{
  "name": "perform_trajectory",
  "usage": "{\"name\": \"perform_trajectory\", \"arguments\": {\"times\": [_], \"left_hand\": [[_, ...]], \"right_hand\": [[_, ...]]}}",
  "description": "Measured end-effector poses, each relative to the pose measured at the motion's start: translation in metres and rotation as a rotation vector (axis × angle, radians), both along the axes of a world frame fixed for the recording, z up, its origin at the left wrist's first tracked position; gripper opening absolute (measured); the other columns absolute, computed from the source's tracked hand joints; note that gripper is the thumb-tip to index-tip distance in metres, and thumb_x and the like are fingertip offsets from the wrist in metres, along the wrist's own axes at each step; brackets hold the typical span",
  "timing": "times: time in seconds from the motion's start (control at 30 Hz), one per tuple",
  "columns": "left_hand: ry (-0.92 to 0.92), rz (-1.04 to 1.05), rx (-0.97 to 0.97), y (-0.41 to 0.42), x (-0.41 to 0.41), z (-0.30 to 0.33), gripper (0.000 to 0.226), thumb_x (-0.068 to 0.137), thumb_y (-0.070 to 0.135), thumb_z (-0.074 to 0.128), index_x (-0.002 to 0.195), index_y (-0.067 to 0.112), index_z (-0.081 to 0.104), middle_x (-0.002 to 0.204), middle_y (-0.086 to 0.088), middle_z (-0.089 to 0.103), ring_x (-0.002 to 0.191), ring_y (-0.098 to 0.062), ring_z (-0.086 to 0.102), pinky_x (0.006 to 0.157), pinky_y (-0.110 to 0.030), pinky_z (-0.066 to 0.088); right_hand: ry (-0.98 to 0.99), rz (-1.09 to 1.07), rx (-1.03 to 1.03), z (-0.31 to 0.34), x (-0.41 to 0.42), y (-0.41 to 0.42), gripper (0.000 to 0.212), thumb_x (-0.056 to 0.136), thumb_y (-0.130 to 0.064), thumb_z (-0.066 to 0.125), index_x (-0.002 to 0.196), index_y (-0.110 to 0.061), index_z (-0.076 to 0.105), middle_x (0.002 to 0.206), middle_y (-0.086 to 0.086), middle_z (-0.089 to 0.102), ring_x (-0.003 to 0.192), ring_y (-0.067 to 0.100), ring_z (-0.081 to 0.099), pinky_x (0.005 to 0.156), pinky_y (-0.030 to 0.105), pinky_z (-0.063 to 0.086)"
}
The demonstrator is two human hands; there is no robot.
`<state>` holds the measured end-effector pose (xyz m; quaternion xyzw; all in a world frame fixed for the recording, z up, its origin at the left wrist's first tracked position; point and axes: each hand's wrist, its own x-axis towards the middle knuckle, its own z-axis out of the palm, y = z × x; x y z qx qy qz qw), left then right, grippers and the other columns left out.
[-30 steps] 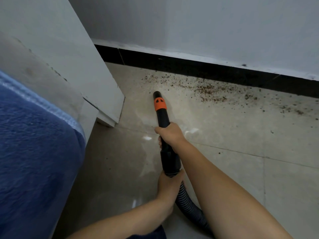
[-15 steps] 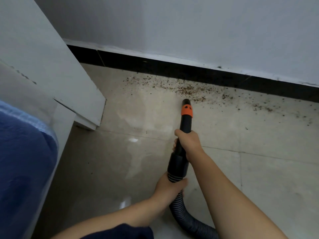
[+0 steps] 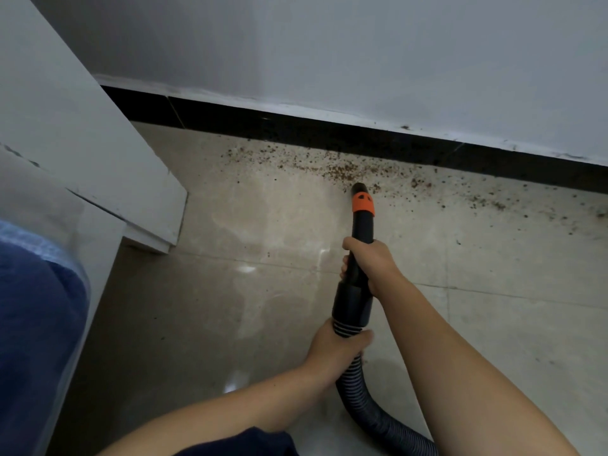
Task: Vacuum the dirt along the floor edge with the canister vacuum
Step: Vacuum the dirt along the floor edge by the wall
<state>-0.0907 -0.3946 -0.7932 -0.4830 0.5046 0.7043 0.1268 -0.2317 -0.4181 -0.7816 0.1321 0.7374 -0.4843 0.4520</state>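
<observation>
Beige floor tiles [image 3: 493, 340] run up to a black skirting strip [image 3: 329, 133] under a pale wall [image 3: 362, 44], and I take that strip as my landmark. Far left of it, a blue blanket [image 3: 36, 324] hangs over a white bed frame [image 3: 65, 126], whose corner stops just short of the strip's left end.

A second ago my nozzle pointed at clean tile well short of the strip, off to the left of the crumbs. Since then I have swung it right and forward, so the nozzle [image 3: 361, 200] with its orange collar now sits with its tip at the near edge of the thickest patch of brown dirt [image 3: 345, 171]. I judge this to be the start of real pickup: most of the spill is not yet cleared.

My left hand [image 3: 335, 345] is curled round the ribbed hose [image 3: 368, 409] right where it meets the black cuff, steering from behind. My right hand [image 3: 370, 263] is wrapped tight round the wand further forward, fingers closed on the tube.

Dirt lies in a band against the strip, starting left of the nozzle and thinning out to the right. A pale sheen of reflected light marks the tile near the bed frame. To finish, I would expect to sweep along the strip both ways.
</observation>
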Motion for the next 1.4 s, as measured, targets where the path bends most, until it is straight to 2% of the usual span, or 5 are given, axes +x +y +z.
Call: {"name": "perform_trajectory", "arguments": {"times": [0.27, 0.43, 0.8, 1.2, 1.4], "left_hand": [[0.015, 0.129, 0.037, -0.004, 0.009, 0.005, 0.015, 0.085, 0.020, 0.067, 0.087, 0.007, 0.059, 0.068, -0.006, 0.064, 0.057, -0.014, 0.061, 0.055, -0.018, 0.049], [0.023, 0.288, 0.045, -0.020, 0.014, 0.014, 0.016, 0.086, 0.016, 0.066, 0.096, 0.006, 0.059, 0.065, -0.008, 0.062, 0.051, -0.013, 0.060, 0.048, -0.018, 0.047], [0.003, 0.548, 0.019, -0.055, 0.036, 0.024, 0.013, 0.087, 0.014, 0.064, 0.088, 0.003, 0.058, 0.061, -0.010, 0.060, 0.044, -0.013, 0.057, 0.042, -0.018, 0.044], [0.017, 0.596, 0.093, -0.061, 0.039, 0.028, 0.012, 0.088, 0.014, 0.064, 0.091, 0.004, 0.058, 0.055, -0.006, 0.060, 0.046, -0.016, 0.057, 0.045, -0.021, 0.046], [0.039, 0.640, 0.145, -0.057, 0.041, 0.031, 0.011, 0.088, 0.016, 0.065, 0.093, 0.006, 0.066, 0.067, -0.003, 0.069, 0.057, -0.011, 0.065, 0.052, -0.020, 0.052]], "right_hand": [[-0.074, 0.165, -0.048, 0.005, 0.011, -0.026, 0.011, 0.086, -0.004, 0.058, 0.088, -0.005, 0.047, 0.055, 0.009, 0.048, 0.040, 0.021, 0.046, 0.043, 0.026, 0.045], [-0.097, 0.246, -0.076, 0.008, 0.019, -0.053, 0.012, 0.086, -0.003, 0.058, 0.087, -0.003, 0.046, 0.056, 0.009, 0.048, 0.041, 0.021, 0.046, 0.045, 0.027, 0.044], [-0.127, 0.436, -0.143, 0.007, 0.059, -0.116, 0.014, 0.087, -0.005, 0.061, 0.086, -0.004, 0.047, 0.058, 0.011, 0.048, 0.042, 0.020, 0.047, 0.045, 0.028, 0.045], [-0.062, 0.424, -0.111, 0.003, 0.066, -0.122, 0.016, 0.086, -0.005, 0.060, 0.096, -0.002, 0.048, 0.060, 0.011, 0.049, 0.045, 0.021, 0.047, 0.047, 0.029, 0.045], [-0.099, 0.655, -0.069, 0.007, 0.078, -0.134, 0.017, 0.087, -0.007, 0.060, 0.099, -0.002, 0.049, 0.059, 0.011, 0.051, 0.041, 0.020, 0.048, 0.043, 0.025, 0.045]]}}
